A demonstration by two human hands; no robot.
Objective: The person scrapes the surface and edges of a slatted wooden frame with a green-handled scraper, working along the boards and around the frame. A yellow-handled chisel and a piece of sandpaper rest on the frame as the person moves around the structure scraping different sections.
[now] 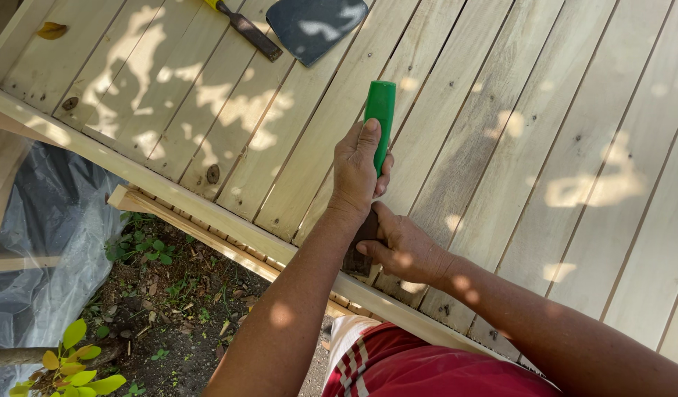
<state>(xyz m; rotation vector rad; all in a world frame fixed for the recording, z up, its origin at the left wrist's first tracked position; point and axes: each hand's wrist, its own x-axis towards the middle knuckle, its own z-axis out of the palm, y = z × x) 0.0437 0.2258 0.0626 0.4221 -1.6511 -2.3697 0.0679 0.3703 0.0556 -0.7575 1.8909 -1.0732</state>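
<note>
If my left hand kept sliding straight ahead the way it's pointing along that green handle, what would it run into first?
Past the green handle, the left hand would cross bare wooden slats first. The dark flat blade near the far edge lies roughly in that line, perhaps slightly to the left, so contact is uncertain.

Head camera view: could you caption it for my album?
Left hand grips a green-handled tool on pale wooden slats; right hand steadies its blade.

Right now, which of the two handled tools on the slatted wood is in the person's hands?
The green-handled tool, gripped by the left hand, right hand at its dark blade. The other tool lies untouched at the top.
</note>
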